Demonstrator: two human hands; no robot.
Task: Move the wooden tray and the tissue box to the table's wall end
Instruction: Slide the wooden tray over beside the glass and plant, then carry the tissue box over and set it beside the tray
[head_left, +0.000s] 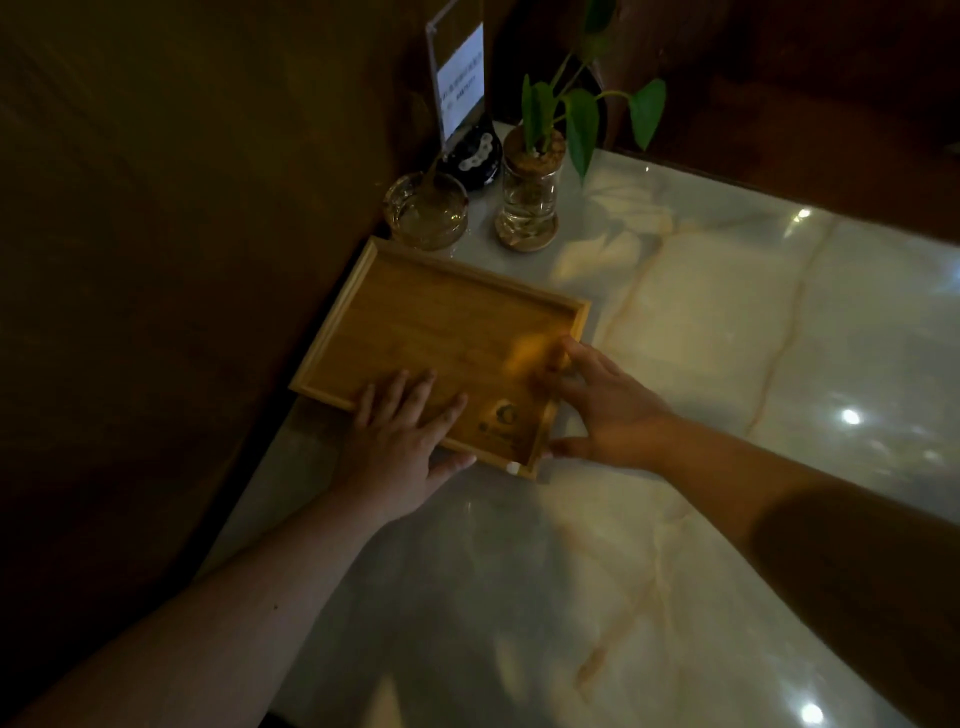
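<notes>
Wooden tray (441, 332) flat on tabletop (727, 364), far corner just beside glass ashtray (427, 210), probably near its final spot; left hand (400, 431) presses straight-fingered on the tray floor to slide it, right hand (608, 410) pinches the rim at the end away from the ashtray to steer; tissue box not in view

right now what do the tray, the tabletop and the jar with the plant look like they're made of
Tray: wood, possibly bamboo, with a smooth honey finish; faint straight grain and a raised frame rim show.
Tabletop: polished marble or a marble-look slab; pale with tan veins and glossy light reflections.
Jar: clear glass, see-through with bright glints; its stopper looks like cork.
</notes>
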